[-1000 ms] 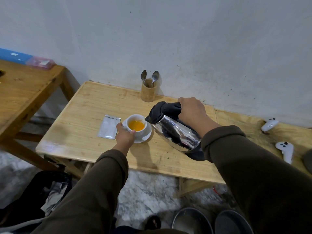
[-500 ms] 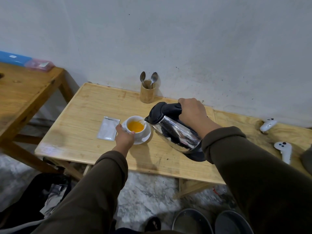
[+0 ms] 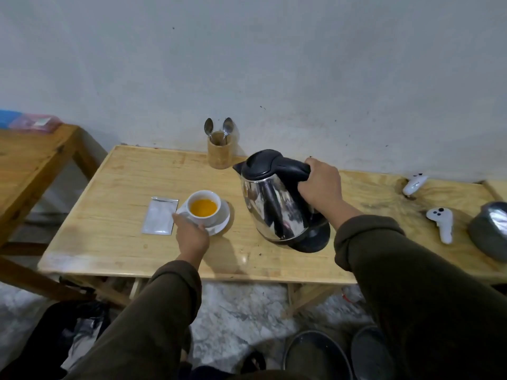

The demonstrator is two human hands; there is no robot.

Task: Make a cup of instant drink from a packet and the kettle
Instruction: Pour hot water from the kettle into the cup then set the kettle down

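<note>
Right hand (image 3: 319, 187) gripping kettle (image 3: 277, 198) handle, kettle nearly upright on/just over its base. Left hand (image 3: 192, 234) holds saucer (image 3: 219, 223) edge w/ cup (image 3: 204, 208) of orange drink; packet (image 3: 160, 216) just left of it. Risk: bumping saucer, hot drink slops.

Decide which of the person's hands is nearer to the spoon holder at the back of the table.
Right. The right hand grips the kettle handle, just right of the spoon holder. The left hand is at the saucer, toward the front edge.
</note>
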